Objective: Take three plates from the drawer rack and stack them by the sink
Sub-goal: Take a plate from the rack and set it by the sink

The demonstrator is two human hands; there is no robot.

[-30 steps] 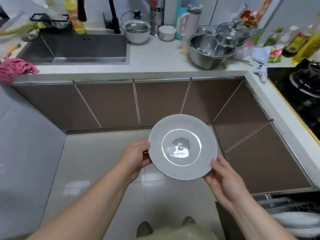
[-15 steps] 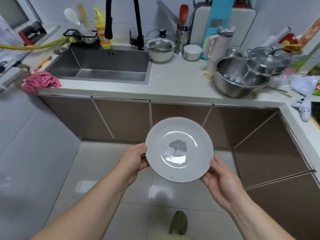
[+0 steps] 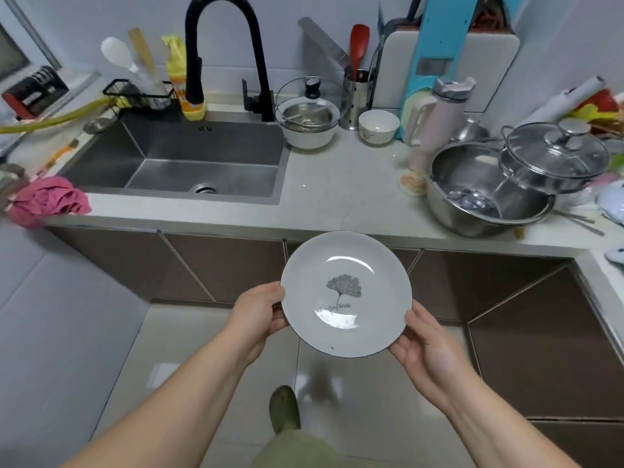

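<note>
Both hands are carrying one grey plate (image 3: pixel 346 293) with a ginkgo-leaf print, held roughly level in front of the countertop (image 3: pixel 341 194) edge, above the floor, not yet over the counter. The left hand (image 3: pixel 258 314) is closing on the plate's left rim, thumb on top, fingers curled underneath. The right hand (image 3: pixel 427 349) is cupping the lower right rim, fingers largely under it. No plate is lying by the stainless sink (image 3: pixel 175 160) yet, so this is probably the first of three, in its carry phase.

Bare counter is lying between the sink's right edge and the steel mixing bowl (image 3: pixel 486 190), with a white bowl and glass lid (image 3: pixel 309 121) behind. Next move is calling for reaching forward and lowering the plate flat onto that patch, clear of the bowl rim. The drawer rack is out of view.
</note>
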